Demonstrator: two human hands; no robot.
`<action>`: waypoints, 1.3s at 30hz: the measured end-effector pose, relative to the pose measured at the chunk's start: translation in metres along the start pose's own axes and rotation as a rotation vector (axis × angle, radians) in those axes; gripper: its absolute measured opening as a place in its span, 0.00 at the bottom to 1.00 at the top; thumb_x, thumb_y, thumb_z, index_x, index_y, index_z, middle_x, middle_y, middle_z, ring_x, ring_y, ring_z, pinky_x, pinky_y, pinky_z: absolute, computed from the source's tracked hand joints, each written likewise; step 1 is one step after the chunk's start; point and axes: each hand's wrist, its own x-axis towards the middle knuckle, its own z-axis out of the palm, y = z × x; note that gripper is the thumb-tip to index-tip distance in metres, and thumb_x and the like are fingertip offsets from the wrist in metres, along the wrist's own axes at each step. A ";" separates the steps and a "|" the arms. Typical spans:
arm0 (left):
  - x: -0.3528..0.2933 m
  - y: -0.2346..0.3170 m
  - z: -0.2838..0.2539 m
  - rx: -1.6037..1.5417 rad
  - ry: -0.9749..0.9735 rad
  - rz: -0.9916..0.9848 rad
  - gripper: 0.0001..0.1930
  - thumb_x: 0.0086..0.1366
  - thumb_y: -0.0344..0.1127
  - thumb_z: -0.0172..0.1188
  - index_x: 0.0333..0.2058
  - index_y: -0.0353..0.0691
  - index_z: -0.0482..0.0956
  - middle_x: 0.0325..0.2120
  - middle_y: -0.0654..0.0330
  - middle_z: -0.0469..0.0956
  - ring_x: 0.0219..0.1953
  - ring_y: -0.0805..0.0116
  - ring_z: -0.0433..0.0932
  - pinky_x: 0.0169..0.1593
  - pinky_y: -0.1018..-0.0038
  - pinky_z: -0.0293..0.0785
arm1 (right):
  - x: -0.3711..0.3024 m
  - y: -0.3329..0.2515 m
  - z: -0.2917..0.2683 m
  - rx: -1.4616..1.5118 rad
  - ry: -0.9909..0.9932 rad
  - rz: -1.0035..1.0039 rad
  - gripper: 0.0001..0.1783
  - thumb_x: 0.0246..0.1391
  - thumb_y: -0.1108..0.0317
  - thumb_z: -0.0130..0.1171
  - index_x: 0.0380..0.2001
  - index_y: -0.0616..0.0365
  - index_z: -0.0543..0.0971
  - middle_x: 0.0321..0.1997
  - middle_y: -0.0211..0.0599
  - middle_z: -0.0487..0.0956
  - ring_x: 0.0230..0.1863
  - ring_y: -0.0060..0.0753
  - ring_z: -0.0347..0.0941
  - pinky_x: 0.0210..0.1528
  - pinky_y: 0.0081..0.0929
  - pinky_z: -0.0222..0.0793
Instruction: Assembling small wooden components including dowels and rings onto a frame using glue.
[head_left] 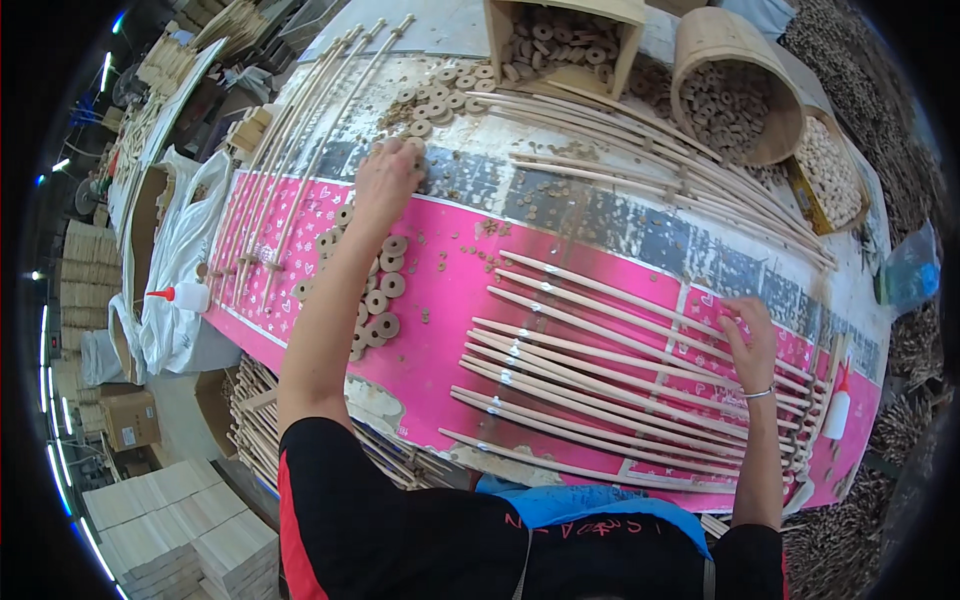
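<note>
My left hand [388,183] reaches to the far side of the table, with its fingers curled round a wooden ring [415,145] at the edge of a loose pile of wooden rings [440,100]. My right hand [752,345] hovers above the right part of a row of long thin wooden rods [600,375]. Its fingers are bent, and a gap shows between thumb and forefinger. More wooden rings [378,300] lie on the pink sheet [450,350] beneath my left forearm.
Several rods [325,140] lie at the left, others [640,140] at the back. A wooden box [635,60] and a tipped wooden bucket [690,60] hold small wooden parts. White bottles stand near the left edge [190,296] and right edge [838,415].
</note>
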 end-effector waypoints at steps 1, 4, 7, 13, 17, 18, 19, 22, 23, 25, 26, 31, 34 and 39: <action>0.002 -0.004 0.007 0.019 -0.014 -0.079 0.15 0.59 0.42 0.68 0.45 0.49 0.82 0.44 0.56 0.80 0.49 0.52 0.79 0.52 0.55 0.76 | -0.001 0.002 0.000 -0.003 -0.020 0.004 0.10 0.57 0.72 0.65 0.43 0.61 0.83 0.42 0.42 0.81 0.43 0.42 0.77 0.49 0.34 0.72; 0.018 0.000 -0.001 0.026 -0.126 -0.119 0.13 0.59 0.43 0.68 0.42 0.49 0.83 0.42 0.56 0.81 0.50 0.53 0.80 0.52 0.55 0.76 | -0.005 0.013 -0.013 -0.018 -0.066 -0.040 0.10 0.55 0.71 0.66 0.41 0.60 0.83 0.41 0.40 0.81 0.43 0.43 0.77 0.48 0.36 0.71; 0.016 0.024 -0.019 0.020 -0.048 -0.096 0.13 0.60 0.43 0.68 0.42 0.46 0.83 0.41 0.57 0.83 0.49 0.53 0.80 0.51 0.55 0.75 | -0.006 0.018 -0.010 0.017 -0.076 -0.022 0.09 0.54 0.70 0.67 0.39 0.59 0.84 0.39 0.39 0.81 0.44 0.43 0.76 0.47 0.35 0.71; -0.027 0.091 -0.023 -1.100 -0.131 -0.381 0.17 0.69 0.36 0.65 0.54 0.37 0.81 0.42 0.62 0.83 0.46 0.75 0.79 0.51 0.75 0.75 | -0.004 0.023 -0.011 0.162 -0.182 0.089 0.08 0.54 0.70 0.68 0.37 0.59 0.84 0.37 0.36 0.80 0.42 0.38 0.74 0.45 0.33 0.71; -0.066 0.113 -0.023 -1.381 -0.205 -0.565 0.19 0.73 0.39 0.61 0.59 0.37 0.79 0.45 0.64 0.83 0.45 0.77 0.79 0.51 0.79 0.74 | -0.004 0.024 -0.004 0.191 -0.157 0.026 0.06 0.58 0.71 0.65 0.37 0.62 0.81 0.34 0.37 0.78 0.37 0.33 0.75 0.40 0.29 0.71; -0.073 0.113 -0.021 -1.507 -0.231 -0.580 0.19 0.74 0.39 0.59 0.59 0.37 0.78 0.45 0.64 0.83 0.44 0.78 0.79 0.50 0.79 0.74 | -0.003 0.023 -0.003 0.313 -0.123 0.126 0.06 0.60 0.71 0.64 0.37 0.63 0.80 0.33 0.37 0.78 0.35 0.32 0.76 0.39 0.27 0.72; -0.074 0.126 -0.032 -1.532 -0.221 -0.618 0.18 0.76 0.39 0.57 0.59 0.36 0.78 0.44 0.64 0.83 0.43 0.79 0.79 0.49 0.79 0.74 | -0.001 0.022 -0.005 0.289 -0.096 0.086 0.06 0.63 0.72 0.62 0.38 0.64 0.78 0.34 0.38 0.78 0.32 0.32 0.76 0.38 0.26 0.72; -0.073 0.132 -0.032 -1.635 -0.234 -0.643 0.18 0.77 0.40 0.56 0.58 0.37 0.79 0.43 0.64 0.83 0.44 0.78 0.79 0.49 0.79 0.75 | 0.006 0.017 -0.007 0.321 -0.073 0.046 0.05 0.62 0.73 0.62 0.38 0.64 0.79 0.35 0.38 0.79 0.32 0.32 0.75 0.38 0.26 0.71; -0.071 0.133 -0.033 -1.633 -0.233 -0.638 0.18 0.77 0.40 0.56 0.58 0.37 0.79 0.43 0.64 0.83 0.44 0.78 0.79 0.49 0.79 0.75 | 0.006 0.017 -0.006 0.323 -0.068 0.045 0.05 0.62 0.73 0.62 0.38 0.64 0.79 0.35 0.38 0.79 0.32 0.32 0.75 0.38 0.26 0.71; -0.067 0.137 -0.034 -1.679 -0.222 -0.637 0.18 0.78 0.40 0.55 0.58 0.35 0.78 0.43 0.62 0.83 0.46 0.74 0.81 0.51 0.75 0.77 | 0.005 0.018 -0.004 0.301 -0.070 -0.010 0.05 0.62 0.73 0.62 0.38 0.64 0.79 0.35 0.39 0.78 0.32 0.33 0.74 0.38 0.27 0.71; -0.065 0.139 -0.035 -1.701 -0.217 -0.636 0.18 0.78 0.40 0.54 0.57 0.35 0.78 0.43 0.61 0.83 0.46 0.71 0.81 0.52 0.74 0.78 | 0.004 0.019 -0.004 0.301 -0.066 -0.008 0.05 0.62 0.73 0.62 0.38 0.64 0.79 0.35 0.39 0.78 0.32 0.33 0.74 0.38 0.27 0.71; -0.063 0.146 -0.034 -1.764 -0.215 -0.590 0.18 0.78 0.42 0.54 0.56 0.34 0.78 0.44 0.59 0.83 0.47 0.68 0.82 0.53 0.72 0.80 | 0.003 0.027 -0.007 0.318 -0.070 0.022 0.05 0.64 0.74 0.61 0.39 0.65 0.79 0.35 0.35 0.77 0.33 0.24 0.73 0.38 0.23 0.69; -0.061 0.147 -0.031 -1.804 -0.210 -0.615 0.18 0.78 0.42 0.55 0.55 0.34 0.79 0.44 0.58 0.83 0.47 0.67 0.83 0.53 0.71 0.80 | 0.004 0.029 -0.006 0.317 -0.048 0.015 0.05 0.64 0.73 0.61 0.39 0.65 0.79 0.35 0.35 0.77 0.33 0.24 0.72 0.38 0.23 0.69; -0.063 0.145 -0.027 -1.868 -0.222 -0.623 0.20 0.79 0.42 0.53 0.58 0.32 0.76 0.46 0.55 0.83 0.49 0.65 0.82 0.55 0.70 0.80 | 0.011 0.024 -0.010 0.327 -0.039 0.005 0.05 0.61 0.72 0.62 0.38 0.63 0.80 0.34 0.40 0.78 0.34 0.35 0.76 0.38 0.29 0.72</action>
